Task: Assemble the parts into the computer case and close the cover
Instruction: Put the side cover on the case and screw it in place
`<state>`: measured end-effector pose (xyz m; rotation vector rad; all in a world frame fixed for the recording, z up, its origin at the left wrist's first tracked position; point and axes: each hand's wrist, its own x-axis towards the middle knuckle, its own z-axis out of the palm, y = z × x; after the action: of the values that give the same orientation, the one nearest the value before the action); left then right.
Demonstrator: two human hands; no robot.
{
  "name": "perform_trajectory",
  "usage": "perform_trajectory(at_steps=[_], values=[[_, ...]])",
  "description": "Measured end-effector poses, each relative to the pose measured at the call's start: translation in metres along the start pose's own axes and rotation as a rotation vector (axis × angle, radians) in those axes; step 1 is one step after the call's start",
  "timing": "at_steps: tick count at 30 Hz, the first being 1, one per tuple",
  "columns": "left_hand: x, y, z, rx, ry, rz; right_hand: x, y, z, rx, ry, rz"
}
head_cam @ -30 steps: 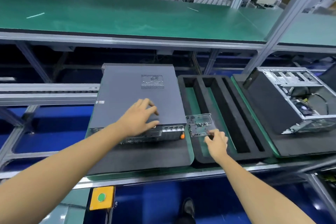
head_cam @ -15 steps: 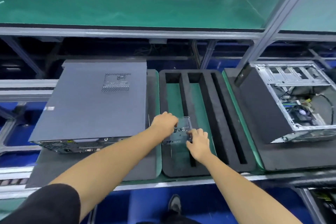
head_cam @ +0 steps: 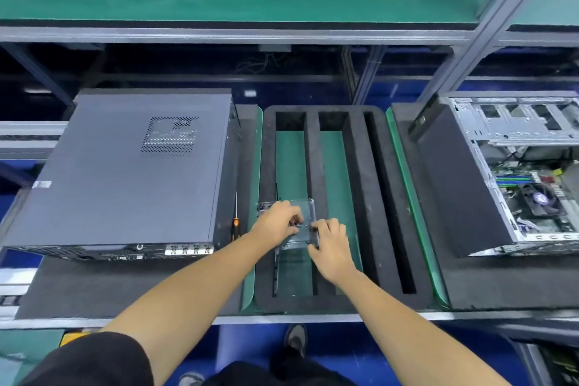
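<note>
- Both hands meet over the black foam tray point(head_cam: 357, 197), on a clear plastic parts box point(head_cam: 302, 207).
- Left hand point(head_cam: 277, 222) curls over the box's left side, fingertips pinching inside.
- Right hand point(head_cam: 330, 241) grips its right edge.
- Closed computer case point(head_cam: 125, 172) lies left; open chassis point(head_cam: 517, 166) right.
</note>
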<state>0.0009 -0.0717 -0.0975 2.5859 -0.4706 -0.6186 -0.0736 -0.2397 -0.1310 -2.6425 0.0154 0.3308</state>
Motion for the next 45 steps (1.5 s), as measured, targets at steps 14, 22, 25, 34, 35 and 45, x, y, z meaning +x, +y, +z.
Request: perform_trajectory(at_steps=[14,22,25,34,35,45], values=[[0.019,0.009,0.003,0.046,-0.023,-0.038,0.006,0.008,0.004,0.047,0.006,-0.011],[0.002,-0.009,-0.005,-0.191,0.222,-0.220,0.016,0.010,0.003,0.032,0.031,-0.028],[0.000,-0.012,-0.008,-0.059,0.165,-0.144,0.016,0.009,0.004,0.017,0.053,-0.053],[-0.001,-0.009,0.002,0.059,0.132,-0.024,0.018,0.003,0.006,0.013,0.037,-0.035],[-0.001,-0.009,0.003,0.063,0.128,-0.025,0.019,0.003,0.006,0.018,0.037,-0.028],[0.003,-0.001,0.005,0.069,0.115,-0.082,0.018,0.006,0.007,0.031,0.044,-0.013]])
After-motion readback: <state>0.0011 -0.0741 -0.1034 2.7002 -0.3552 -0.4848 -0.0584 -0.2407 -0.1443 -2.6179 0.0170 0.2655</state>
